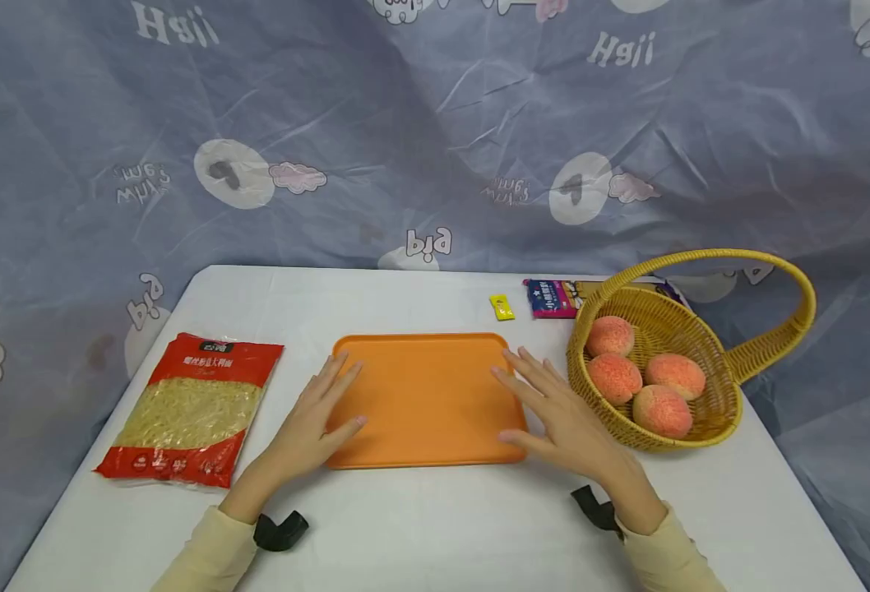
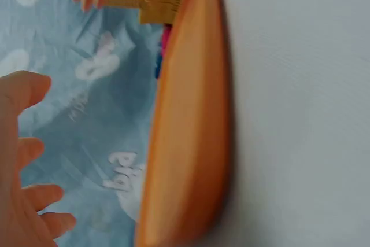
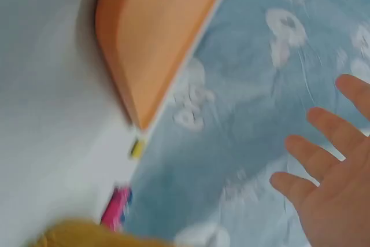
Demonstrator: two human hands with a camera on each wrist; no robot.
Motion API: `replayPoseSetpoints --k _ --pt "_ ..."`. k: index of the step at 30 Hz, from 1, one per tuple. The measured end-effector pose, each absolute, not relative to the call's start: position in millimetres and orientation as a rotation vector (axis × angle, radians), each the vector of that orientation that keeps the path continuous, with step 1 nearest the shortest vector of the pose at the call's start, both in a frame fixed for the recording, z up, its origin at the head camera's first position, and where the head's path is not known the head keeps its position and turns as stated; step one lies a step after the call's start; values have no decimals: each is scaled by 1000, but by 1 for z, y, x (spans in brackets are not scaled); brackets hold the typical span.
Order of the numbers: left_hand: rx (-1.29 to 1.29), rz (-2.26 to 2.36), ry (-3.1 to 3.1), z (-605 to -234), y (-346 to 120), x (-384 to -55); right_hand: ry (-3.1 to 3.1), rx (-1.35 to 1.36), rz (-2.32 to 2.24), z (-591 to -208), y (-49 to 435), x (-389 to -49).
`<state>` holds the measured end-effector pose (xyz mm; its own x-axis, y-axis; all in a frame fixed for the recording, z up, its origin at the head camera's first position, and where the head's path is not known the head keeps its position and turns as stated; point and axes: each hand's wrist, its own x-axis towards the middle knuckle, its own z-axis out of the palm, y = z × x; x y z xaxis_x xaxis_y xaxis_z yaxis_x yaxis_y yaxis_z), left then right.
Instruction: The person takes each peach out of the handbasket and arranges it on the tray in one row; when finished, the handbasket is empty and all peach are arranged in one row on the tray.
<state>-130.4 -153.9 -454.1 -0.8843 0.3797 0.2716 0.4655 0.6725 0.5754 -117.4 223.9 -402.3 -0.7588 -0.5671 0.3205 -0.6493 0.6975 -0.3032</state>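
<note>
An orange tray [image 1: 426, 403] lies flat on the white table between both hands. My left hand [image 1: 315, 419], fingers spread, overlaps the tray's left edge in the head view. On the other side my right hand [image 1: 557, 415] is spread over the tray's right edge, near the wicker basket. Both wrist views show the fingers [image 3: 324, 160] held apart with nothing in them, raised above the tray. In the left wrist view the left hand [image 2: 26, 183] appears at the far left, with the tray [image 2: 185, 143] beside it.
Left of the tray lies a red bag of pasta [image 1: 191, 411]. A yellow wicker basket [image 1: 727, 411] with several peaches [image 1: 663, 411] stands at the right. Behind the tray are a small yellow packet [image 1: 502, 307] and a purple snack package [image 1: 552, 298], partly hidden by the basket.
</note>
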Motion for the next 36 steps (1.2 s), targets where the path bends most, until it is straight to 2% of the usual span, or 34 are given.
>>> replayPoseSetpoints --k 8,16,24,36 --pt "-523 -1261 -2614 -492 -173 -144 -2617 675 850 -380 283 -108" --pt "-424 -1302 -2555 -508 -179 -148 -2486 474 1144 -380 326 -120" --pt "-408 -1249 -2558 -514 -178 -151 -2534 259 1227 -393 345 -135" --pt "-373 -1177 -2613 -517 -179 -152 -2685 94 1173 -415 359 -149"
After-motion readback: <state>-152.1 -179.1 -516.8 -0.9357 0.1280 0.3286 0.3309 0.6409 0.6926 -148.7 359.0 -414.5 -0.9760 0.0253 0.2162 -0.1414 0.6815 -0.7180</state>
